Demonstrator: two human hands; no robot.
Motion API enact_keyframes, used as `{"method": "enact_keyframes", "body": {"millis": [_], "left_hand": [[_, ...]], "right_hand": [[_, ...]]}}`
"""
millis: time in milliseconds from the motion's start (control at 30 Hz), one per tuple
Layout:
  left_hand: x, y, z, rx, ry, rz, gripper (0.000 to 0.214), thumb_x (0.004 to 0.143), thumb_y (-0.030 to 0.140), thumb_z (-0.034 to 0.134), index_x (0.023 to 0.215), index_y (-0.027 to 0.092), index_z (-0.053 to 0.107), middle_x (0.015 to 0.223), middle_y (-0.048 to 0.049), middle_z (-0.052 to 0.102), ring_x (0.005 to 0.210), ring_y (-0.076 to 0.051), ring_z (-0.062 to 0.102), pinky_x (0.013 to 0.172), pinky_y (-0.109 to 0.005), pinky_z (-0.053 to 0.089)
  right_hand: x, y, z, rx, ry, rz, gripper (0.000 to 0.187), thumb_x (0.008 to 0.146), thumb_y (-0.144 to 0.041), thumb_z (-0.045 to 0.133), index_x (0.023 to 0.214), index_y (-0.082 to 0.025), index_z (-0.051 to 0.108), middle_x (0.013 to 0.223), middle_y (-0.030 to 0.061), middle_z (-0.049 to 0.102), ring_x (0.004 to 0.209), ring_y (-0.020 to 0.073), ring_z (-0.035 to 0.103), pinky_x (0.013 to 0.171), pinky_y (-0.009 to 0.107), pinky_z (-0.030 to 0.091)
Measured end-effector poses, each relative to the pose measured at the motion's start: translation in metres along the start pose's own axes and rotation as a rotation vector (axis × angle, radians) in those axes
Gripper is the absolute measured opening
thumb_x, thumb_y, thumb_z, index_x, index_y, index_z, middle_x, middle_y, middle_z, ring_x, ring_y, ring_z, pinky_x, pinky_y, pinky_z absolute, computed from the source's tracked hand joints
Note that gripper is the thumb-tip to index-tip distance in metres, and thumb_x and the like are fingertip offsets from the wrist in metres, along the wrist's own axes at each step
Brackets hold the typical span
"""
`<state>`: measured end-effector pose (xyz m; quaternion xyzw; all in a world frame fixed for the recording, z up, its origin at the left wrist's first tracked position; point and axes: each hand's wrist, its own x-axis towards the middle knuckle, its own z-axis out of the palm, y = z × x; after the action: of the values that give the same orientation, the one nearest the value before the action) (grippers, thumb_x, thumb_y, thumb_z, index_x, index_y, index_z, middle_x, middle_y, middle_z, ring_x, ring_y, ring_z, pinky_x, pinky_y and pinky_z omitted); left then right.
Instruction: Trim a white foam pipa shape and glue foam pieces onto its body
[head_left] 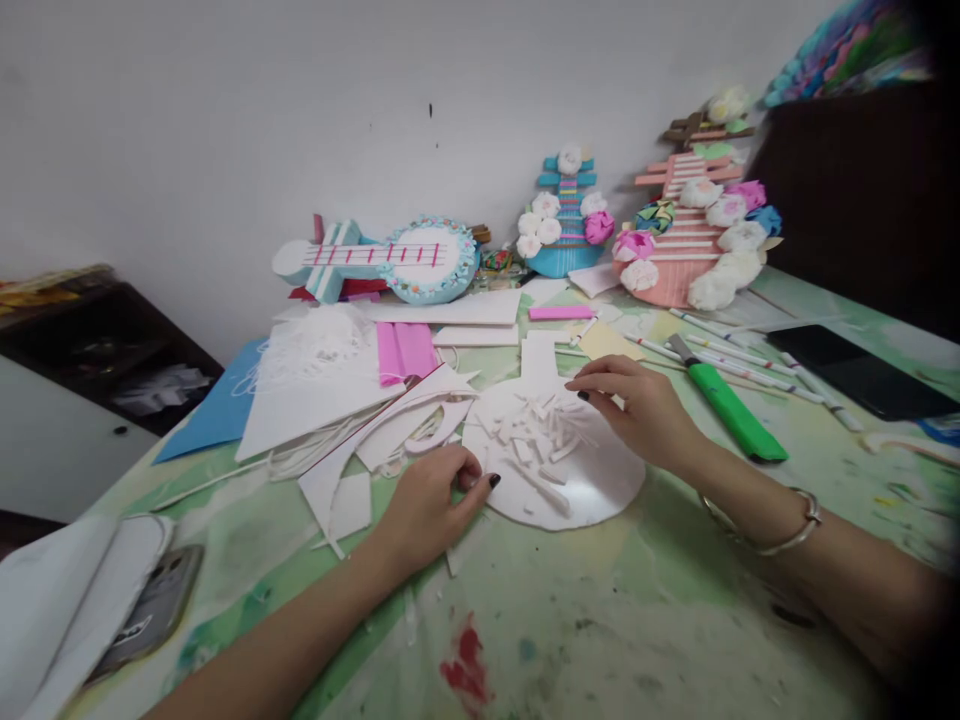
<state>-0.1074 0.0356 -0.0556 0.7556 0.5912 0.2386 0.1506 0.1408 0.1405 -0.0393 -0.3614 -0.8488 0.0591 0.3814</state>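
A round white foam board [600,490] with a straight neck [538,360] lies flat on the table. Small white foam strips and scraps [544,440] are heaped on its middle. At the board's left edge rests my left hand [431,505], its fingers loosely curled and the thumb stretched out, with nothing visible in it. Over the board's upper right edge, beside the neck, my right hand [637,405] has its fingers extended and the thumb apart. No held object shows there either. Curved white offcuts [390,420] lie just beyond my left hand.
A green utility knife [735,410], several markers [750,365] and a black phone [862,370] lie to the right. Decorated instrument models [431,260] line the wall. White string [322,335] and pink paper [405,350] sit at the back left; another phone [150,610] is at the left edge.
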Motion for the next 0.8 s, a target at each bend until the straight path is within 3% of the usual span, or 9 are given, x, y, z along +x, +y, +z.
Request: {"method": "enact_keyframes", "body": {"millis": [167, 333, 433, 567, 667, 800], "left_hand": [[0.001, 0.001, 0.006, 0.067, 0.015, -0.050, 0.008, 0.077, 0.026, 0.053, 0.076, 0.018, 0.052, 0.067, 0.0009, 0.055, 0.061, -0.012, 0.048, 0.059, -0.026, 0.036], [0.004, 0.006, 0.000, 0.034, 0.080, -0.095, 0.003, 0.074, 0.019, 0.053, 0.073, 0.018, 0.055, 0.062, 0.0017, 0.057, 0.057, -0.011, 0.049, 0.057, -0.024, 0.037], [0.012, 0.015, -0.009, 0.066, 0.123, -0.001, 0.004, 0.076, 0.019, 0.052, 0.075, 0.018, 0.056, 0.067, 0.0010, 0.059, 0.058, -0.011, 0.050, 0.059, -0.024, 0.038], [0.039, 0.031, -0.008, 0.185, 0.034, 0.165, 0.008, 0.079, 0.019, 0.050, 0.078, 0.017, 0.058, 0.075, -0.0015, 0.063, 0.065, -0.014, 0.054, 0.063, -0.027, 0.040], [0.060, 0.040, -0.003, 0.253, 0.017, 0.202, 0.011, 0.080, 0.018, 0.051, 0.085, 0.017, 0.061, 0.081, -0.0043, 0.064, 0.075, -0.017, 0.058, 0.069, -0.030, 0.042], [0.053, 0.048, -0.020, 0.120, 0.143, 0.231, 0.023, 0.080, 0.023, 0.056, 0.102, 0.016, 0.060, 0.083, -0.0035, 0.064, 0.065, -0.013, 0.055, 0.068, -0.029, 0.045]], "right_hand": [[0.000, 0.001, -0.016, 0.210, 0.008, 0.165, 0.024, 0.081, -0.011, 0.047, 0.085, -0.018, 0.069, 0.085, 0.0043, 0.068, 0.070, 0.0142, 0.063, 0.064, 0.027, 0.049], [0.002, -0.004, -0.021, 0.189, 0.052, 0.160, 0.021, 0.078, -0.013, 0.050, 0.084, -0.018, 0.069, 0.081, 0.0041, 0.070, 0.071, 0.0153, 0.063, 0.065, 0.027, 0.049], [0.001, -0.004, -0.023, 0.178, 0.057, 0.163, 0.022, 0.077, -0.013, 0.048, 0.084, -0.018, 0.068, 0.080, 0.0039, 0.070, 0.069, 0.0150, 0.063, 0.063, 0.027, 0.049], [-0.001, 0.000, -0.020, 0.119, 0.031, 0.131, 0.024, 0.077, -0.011, 0.046, 0.085, -0.018, 0.068, 0.080, 0.0041, 0.069, 0.069, 0.0150, 0.062, 0.063, 0.027, 0.047], [-0.002, 0.003, -0.017, 0.108, 0.012, 0.127, 0.026, 0.077, -0.010, 0.046, 0.087, -0.018, 0.068, 0.080, 0.0043, 0.069, 0.069, 0.0148, 0.062, 0.063, 0.027, 0.047], [-0.003, 0.003, -0.018, 0.095, 0.014, 0.115, 0.027, 0.077, -0.008, 0.045, 0.087, -0.017, 0.068, 0.082, 0.0047, 0.069, 0.069, 0.0143, 0.062, 0.063, 0.026, 0.046]]}}
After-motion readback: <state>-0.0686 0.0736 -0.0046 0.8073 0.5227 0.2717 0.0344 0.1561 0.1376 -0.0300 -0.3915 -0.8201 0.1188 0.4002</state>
